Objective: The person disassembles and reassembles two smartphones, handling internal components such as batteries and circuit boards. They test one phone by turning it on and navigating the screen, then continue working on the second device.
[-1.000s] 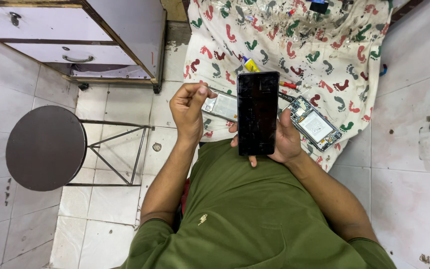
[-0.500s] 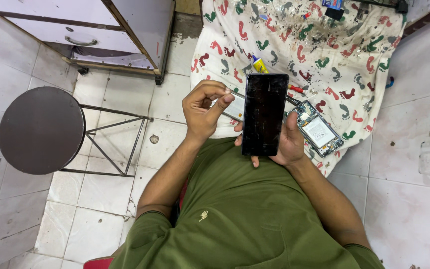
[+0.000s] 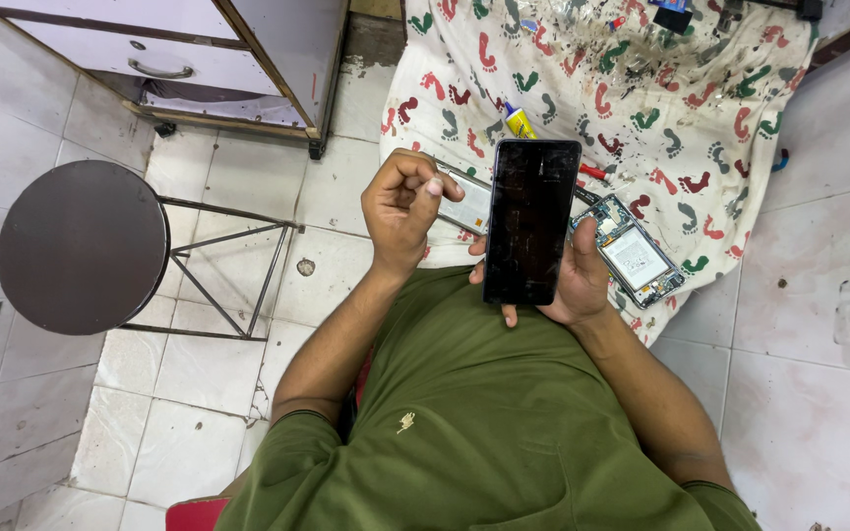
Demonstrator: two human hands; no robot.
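The right hand [image 3: 571,280] grips a black phone screen panel [image 3: 530,221] from behind, fingers wrapped round its lower half, holding it upright with the dark glass facing the camera. The left hand [image 3: 403,205] sits just beside the panel's left edge, closed into a loose fist, thumb and forefinger pinched together; whether anything thin lies between them cannot be told. Behind the left hand's fingertips, and partly hidden by the panel, lies a flat silvery-white part [image 3: 467,204].

Just to the right of the right hand rests an opened phone body [image 3: 632,254], its innards showing, on a white cloth printed with coloured footprints [image 3: 641,88]. Above the panel's top edge a small yellow glue tube [image 3: 517,121] lies on the same cloth, and a red-handled tool [image 3: 594,170] peeps out near the panel's upper right corner.

Well apart to the left of the left hand stands a round dark stool [image 3: 81,246] on the white tiled floor [image 3: 209,393], with a pale drawer cabinet [image 3: 179,49] beyond it. The person wears a green shirt [image 3: 484,433].
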